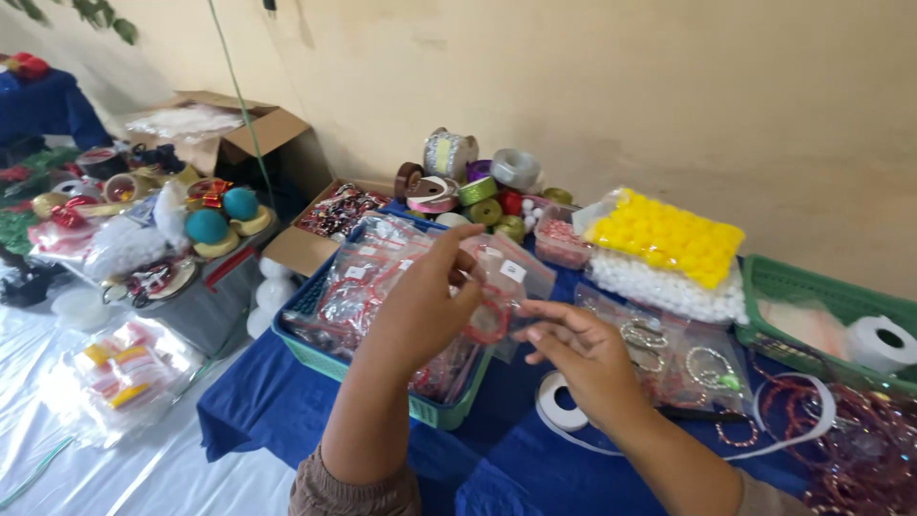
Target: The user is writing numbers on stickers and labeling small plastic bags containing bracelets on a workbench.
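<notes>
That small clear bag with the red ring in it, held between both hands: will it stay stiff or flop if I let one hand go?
Likely floppy: the clear bag is thin film, pinched by the left hand and right hand. Probably light, since it seems to hold only a red ring. The glossy film may be slippery, and the ring could slide inside.

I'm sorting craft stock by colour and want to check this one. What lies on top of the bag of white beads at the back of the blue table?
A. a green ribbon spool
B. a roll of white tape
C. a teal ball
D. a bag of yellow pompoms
D: the bag of yellow pompoms rests directly on the bag of white beads.
</notes>
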